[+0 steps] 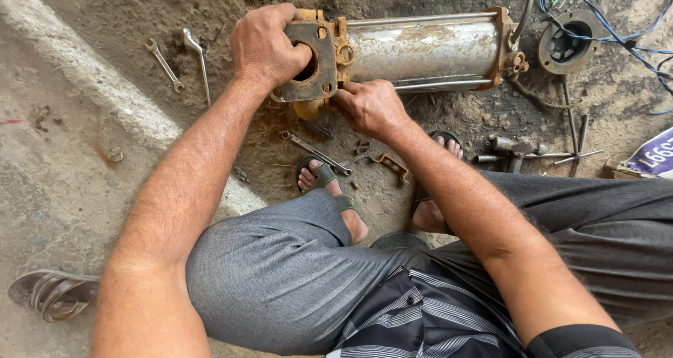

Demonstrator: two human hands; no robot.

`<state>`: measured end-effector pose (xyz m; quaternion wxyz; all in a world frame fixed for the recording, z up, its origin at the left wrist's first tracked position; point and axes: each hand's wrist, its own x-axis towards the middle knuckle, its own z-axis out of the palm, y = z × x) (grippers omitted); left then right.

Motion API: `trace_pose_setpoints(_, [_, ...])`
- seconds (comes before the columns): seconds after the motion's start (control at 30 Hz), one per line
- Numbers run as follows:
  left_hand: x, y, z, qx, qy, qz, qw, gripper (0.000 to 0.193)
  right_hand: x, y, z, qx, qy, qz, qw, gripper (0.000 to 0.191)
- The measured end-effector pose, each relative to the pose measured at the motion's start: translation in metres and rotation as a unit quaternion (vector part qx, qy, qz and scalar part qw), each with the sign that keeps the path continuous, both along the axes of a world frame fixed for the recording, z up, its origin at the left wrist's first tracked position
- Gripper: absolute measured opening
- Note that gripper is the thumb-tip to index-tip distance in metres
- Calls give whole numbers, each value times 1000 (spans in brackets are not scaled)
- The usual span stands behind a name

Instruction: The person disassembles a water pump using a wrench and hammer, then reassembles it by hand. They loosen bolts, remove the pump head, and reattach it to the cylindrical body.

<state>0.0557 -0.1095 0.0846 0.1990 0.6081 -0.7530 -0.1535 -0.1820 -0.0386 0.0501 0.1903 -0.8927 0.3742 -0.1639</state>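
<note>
Squatting on dirty ground, a person works on a long metal pump cylinder (420,50) lying on its side across the top of the view, rusty at both ends. Its near end carries a rusty flange plate (308,67) with a round hole. Left hand (266,46) sits on the plate's left edge, fingers curled round it, gripping firm. Right hand (368,106) is just under the plate's lower right corner, fingers bunched tight on something small there; can't tell what, it's hidden. Both hands touch the pump end, close together.

Right of the cylinder lies a round metal cover (566,46), blue wires (631,39) running over it. At the far right edge, a purple and white printed sheet (655,155), corner only, lies flat on the ground. Near it, a pipe fitting (515,148) and thin rods (571,123). Two spanners (182,64) lie well left of the left hand. Another spanner (319,153) lies below the hands, by the sandalled foot (322,179). A spare sandal (52,295) sits bottom left.
</note>
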Motion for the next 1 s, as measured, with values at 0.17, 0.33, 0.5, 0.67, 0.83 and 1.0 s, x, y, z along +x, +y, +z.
trace_pose_setpoints(0.17, [-1, 1, 3, 3, 2, 4, 1000, 23, 7, 8, 0, 10, 3, -67, 998, 22])
trace_pose_setpoints(0.33, [-2, 1, 5, 4, -7, 0, 1000, 22, 1, 8, 5, -30, -40, -33, 998, 19])
trace_pose_setpoints(0.5, [-2, 1, 6, 2, -2, 6, 1000, 22, 1, 3, 5, -1, -38, -16, 999, 21])
trace_pose_setpoints(0.67, [-1, 0, 5, -6, -5, -4, 1000, 22, 4, 9, 1, -28, -39, -52, 998, 18])
trace_pose_setpoints(0.83, [0, 1, 0, 2, -10, -1, 1000, 19, 3, 0, -1, -30, 10, -2, 1000, 16])
trace_pose_setpoints(1.0, [3, 5, -6, -39, -16, -23, 999, 20, 5, -6, 3, 134, 99, -11, 986, 19])
